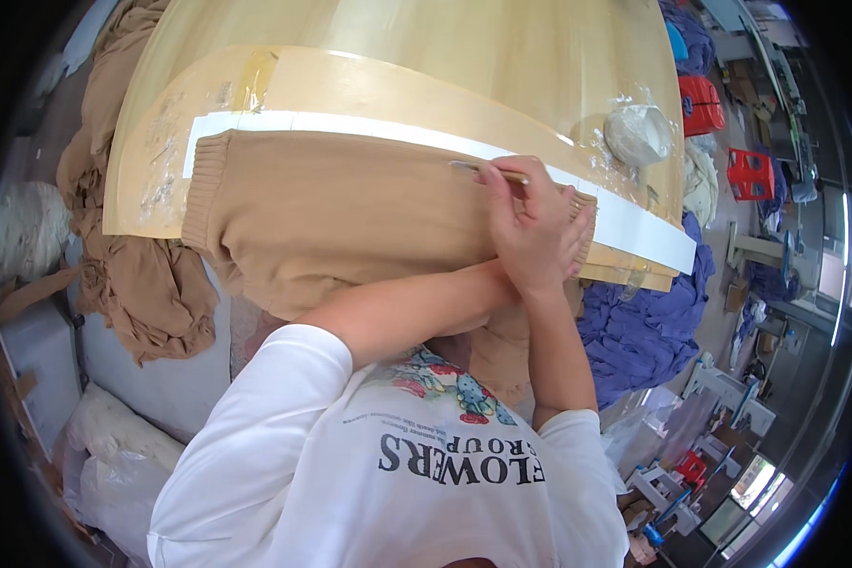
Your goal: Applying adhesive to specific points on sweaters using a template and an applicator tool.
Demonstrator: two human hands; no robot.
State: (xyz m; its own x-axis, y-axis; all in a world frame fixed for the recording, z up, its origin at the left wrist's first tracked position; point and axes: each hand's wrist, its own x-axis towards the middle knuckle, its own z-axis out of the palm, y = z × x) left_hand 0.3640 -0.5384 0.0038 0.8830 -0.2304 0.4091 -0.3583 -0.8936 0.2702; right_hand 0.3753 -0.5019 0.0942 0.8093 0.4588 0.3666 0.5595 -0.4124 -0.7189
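Right hand (528,220) pinching thin tool (515,176) over brown cloth (350,204), left hand (573,242) at ribbed end (585,201), cannot tell its grip

The knit garment (350,208) is light brown all over, and its ribbed cuff (205,189) has thin lines in the same brown. The thin tool (515,177) is brown with a silvery tip. The long strip (634,216) is plain white. The tabletop (445,38) is pale yellow with soft streaks. The T-shirt (331,492) is white, with black letters and a red, blue and green picture. One cloth pile (644,322) is purply blue. The stool (750,175) is bright red.
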